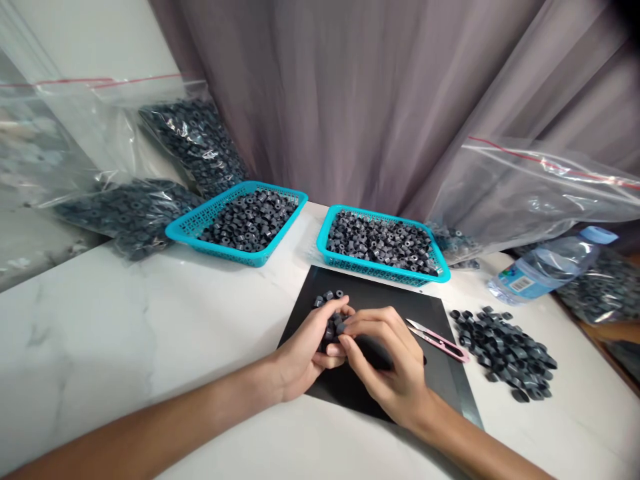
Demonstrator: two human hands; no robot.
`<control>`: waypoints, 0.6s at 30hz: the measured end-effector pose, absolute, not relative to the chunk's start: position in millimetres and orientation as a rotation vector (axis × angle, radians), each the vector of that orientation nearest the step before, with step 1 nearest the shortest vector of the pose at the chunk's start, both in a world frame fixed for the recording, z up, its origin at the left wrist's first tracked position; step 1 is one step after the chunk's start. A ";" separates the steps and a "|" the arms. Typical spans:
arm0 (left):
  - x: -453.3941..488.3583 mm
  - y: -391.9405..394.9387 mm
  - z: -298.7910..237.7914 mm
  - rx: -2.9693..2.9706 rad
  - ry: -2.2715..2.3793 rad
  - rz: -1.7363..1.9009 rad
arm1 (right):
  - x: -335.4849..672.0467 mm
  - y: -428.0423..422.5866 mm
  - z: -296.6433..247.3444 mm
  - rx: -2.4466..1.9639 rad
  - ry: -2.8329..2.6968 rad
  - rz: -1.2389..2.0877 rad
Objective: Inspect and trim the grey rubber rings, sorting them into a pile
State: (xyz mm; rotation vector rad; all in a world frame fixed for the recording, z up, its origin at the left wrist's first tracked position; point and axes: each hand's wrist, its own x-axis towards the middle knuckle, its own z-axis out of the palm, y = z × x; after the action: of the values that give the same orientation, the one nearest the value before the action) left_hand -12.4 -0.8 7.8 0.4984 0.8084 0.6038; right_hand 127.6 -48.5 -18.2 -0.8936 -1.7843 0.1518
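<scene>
My left hand (307, 347) is cupped over the black mat (440, 320), its fingers curled round several small dark grey rubber rings (331, 328). My right hand (387, 353) meets it from the right, fingertips pinched on one ring at the edge of that handful. A few loose rings (327, 297) lie on the mat just beyond my left fingers. Pink thread snips (437, 339) rest on the mat right of my right hand.
Two turquoise baskets (183, 230) (323, 243) full of rings stand behind the mat. A loose pile of rings (505, 350) lies at right, near a lying water bottle (545, 270). Clear zip bags of rings (135, 207) (525, 193) flank the white marble table (125, 320).
</scene>
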 end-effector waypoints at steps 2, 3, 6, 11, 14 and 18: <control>-12.7 -0.9 8.6 0.500 0.803 0.598 | 127.5 -49.8 -18.7 -0.916 -1.777 0.142; -12.9 -1.2 9.1 0.503 0.794 0.597 | 127.6 -50.4 -19.1 -0.921 -1.775 0.135; -14.4 -0.1 11.8 0.519 0.748 0.593 | 128.9 -51.0 -21.4 -0.928 -1.730 0.136; -23.4 18.2 26.3 0.581 0.616 0.591 | 130.9 -41.3 -26.6 -1.146 -1.591 0.220; -32.2 36.1 37.0 0.612 0.610 0.693 | 131.0 -33.7 -29.9 -1.283 -1.734 0.200; -41.0 53.8 41.2 0.655 0.632 0.807 | 130.8 -30.1 -33.4 -1.416 -1.854 0.108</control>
State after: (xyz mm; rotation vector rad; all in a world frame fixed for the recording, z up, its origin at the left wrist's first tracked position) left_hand -41.0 53.8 41.2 0.6553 0.6322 0.8072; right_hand 130.8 -30.1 -33.4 -1.4160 -1.8544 0.1084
